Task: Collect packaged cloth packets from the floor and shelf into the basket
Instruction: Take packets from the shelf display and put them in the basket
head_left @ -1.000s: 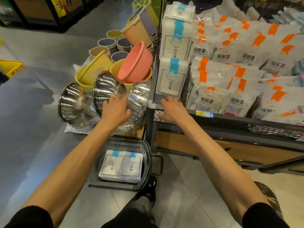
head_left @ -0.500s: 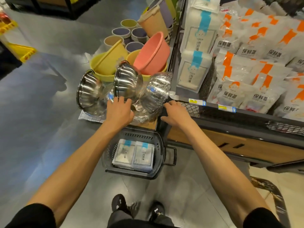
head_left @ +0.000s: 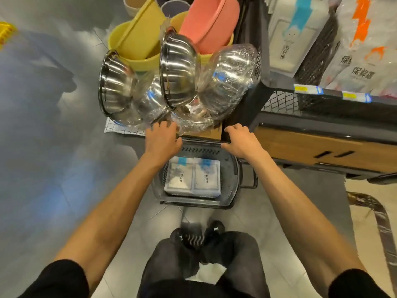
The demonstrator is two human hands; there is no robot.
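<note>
In the head view you look down past both bare forearms at the basket [head_left: 235,181]. It stands on the floor [head_left: 53,168], just ahead of your shoes [head_left: 214,230]. Two cloth packets [head_left: 181,177] lie flat in it, side by side, blue tabs toward the far end.

Your left hand [head_left: 164,139] is at the basket's far left corner. Its fingers reach forward, relaxed, with the tips at the plastic wrap around the steel bowls [head_left: 178,69]. Your right hand [head_left: 241,143] is at the far right corner, fingers bent downward, thumb beside the basket's handle bar [head_left: 202,140]. You cannot tell whether that hand grips anything. The hands are apart, with the bar running between them.

To your right is the shelf [head_left: 279,84]. A white packet with a blue band [head_left: 287,39] stands upright at its near corner, beside bags with orange marks [head_left: 356,50]. Behind the bowls sit yellow basins [head_left: 137,37] and a pink basin [head_left: 209,20].
</note>
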